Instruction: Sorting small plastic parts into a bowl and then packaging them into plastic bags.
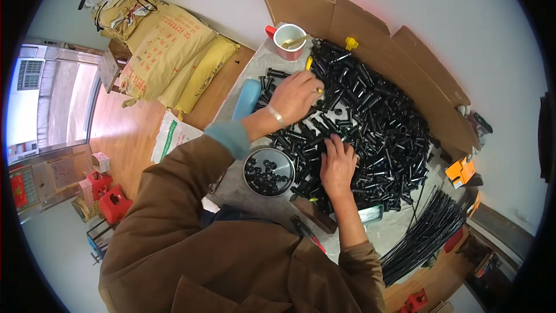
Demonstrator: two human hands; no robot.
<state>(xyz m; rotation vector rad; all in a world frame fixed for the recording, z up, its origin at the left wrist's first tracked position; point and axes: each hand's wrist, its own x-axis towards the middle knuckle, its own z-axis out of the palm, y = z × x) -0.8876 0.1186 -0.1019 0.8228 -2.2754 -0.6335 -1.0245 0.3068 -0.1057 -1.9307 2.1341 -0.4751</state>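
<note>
- Grey tabletop [230, 190] bears a steel dish [282, 163].
- Right of the dish, black bolts [376, 133] look stiff, slick; pinch shanks.
- Beyond it, left hand [295, 97] curls, hold unclear.
- Right of it, right hand [339, 168] half-curls, hold unclear.

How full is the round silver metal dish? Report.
Partly full: small black parts lie in the dish, bare bottom showing beside them.

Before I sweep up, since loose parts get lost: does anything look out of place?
A small dark piece lies alone on the wooden floor beside the yellow sacks, away from the heaped black bolts; it's too small to identify.
</note>
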